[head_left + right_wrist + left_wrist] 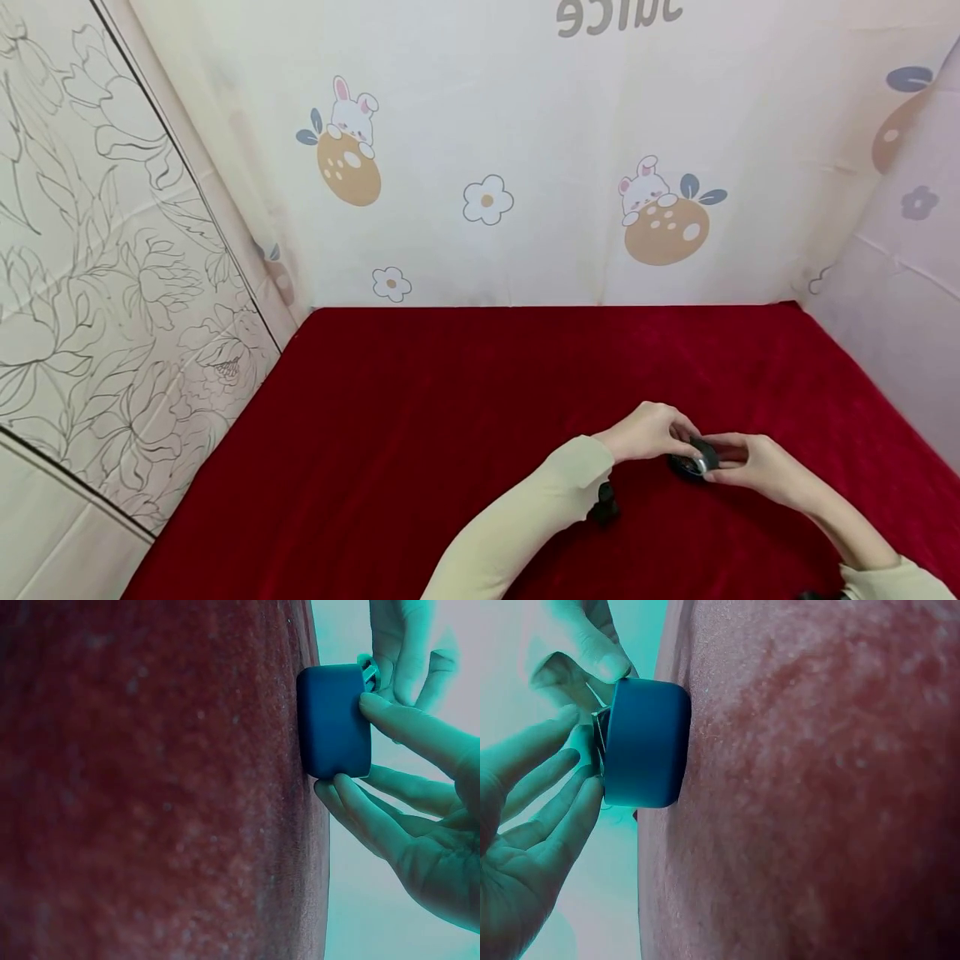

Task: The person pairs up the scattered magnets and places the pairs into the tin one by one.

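**Both hands meeting on a small dark round case**

Resting on the red velvet-covered table (420,433), toward the near right part of it: a small dark round case with a silvery metal piece (693,461). Sitting flat on the cloth, as the wrist views are showing, with the metal piece (598,724) sticking up from the top.

Left hand (647,431) reaching in from the left, sleeve in pale yellow-green (525,525). Fingers (555,772) lying fairly straight alongside the case (646,742), tips touching or nearly touching near the metal piece; left grip looking relaxed rather than curled round the thing, though hard to tell exactly from the head view.

Right hand (757,468) coming in from the right, pinching the case (334,720): one fingertip (375,705) pressing on the top face, other fingers (352,799) lying against the side wall. Right grip thus closing on the case.

Lying just beside the left forearm, apart from the case: a second small dark object (603,504), too small to identify.

Standing around the table: a cream cloth backdrop printed with rabbits, oranges and flowers (487,200) behind, and a panel with line-drawn flowers (112,275) at the left.
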`<action>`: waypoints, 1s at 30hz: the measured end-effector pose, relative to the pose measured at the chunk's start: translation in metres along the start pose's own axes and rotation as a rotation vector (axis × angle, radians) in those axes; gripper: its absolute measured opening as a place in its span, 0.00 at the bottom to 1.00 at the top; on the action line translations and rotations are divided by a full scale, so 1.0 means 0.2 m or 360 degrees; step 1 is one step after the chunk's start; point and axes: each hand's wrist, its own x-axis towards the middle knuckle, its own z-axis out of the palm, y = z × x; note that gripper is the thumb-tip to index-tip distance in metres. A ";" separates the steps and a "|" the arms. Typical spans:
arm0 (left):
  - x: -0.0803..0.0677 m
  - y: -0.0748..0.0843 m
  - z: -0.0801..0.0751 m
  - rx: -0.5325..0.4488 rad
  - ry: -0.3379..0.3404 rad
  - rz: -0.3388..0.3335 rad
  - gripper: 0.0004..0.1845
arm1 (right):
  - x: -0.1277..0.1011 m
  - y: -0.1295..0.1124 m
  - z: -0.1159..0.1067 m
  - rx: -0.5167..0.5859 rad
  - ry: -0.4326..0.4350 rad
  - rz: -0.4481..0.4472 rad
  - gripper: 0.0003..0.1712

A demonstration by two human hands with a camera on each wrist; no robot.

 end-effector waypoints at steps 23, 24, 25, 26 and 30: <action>-0.20 -0.12 -0.14 0.0024 0.0043 -0.0022 0.11 | 0.00 -0.05 -0.01 -0.0164 0.0035 -0.0012 0.28; -0.21 -0.13 -0.15 0.0037 0.0040 -0.0014 0.11 | 0.00 -0.05 -0.01 -0.0181 0.0045 -0.0031 0.27; -0.22 -0.13 -0.16 0.0051 0.0043 -0.0004 0.11 | 0.00 -0.05 -0.01 -0.0195 0.0056 -0.0053 0.27; -0.23 -0.14 -0.16 0.0066 0.0046 0.0002 0.11 | 0.00 -0.05 -0.01 -0.0206 0.0066 -0.0073 0.26; -0.29 -0.17 -0.20 0.0117 0.0058 0.0006 0.12 | 0.00 -0.06 -0.02 -0.0235 0.0102 -0.0128 0.24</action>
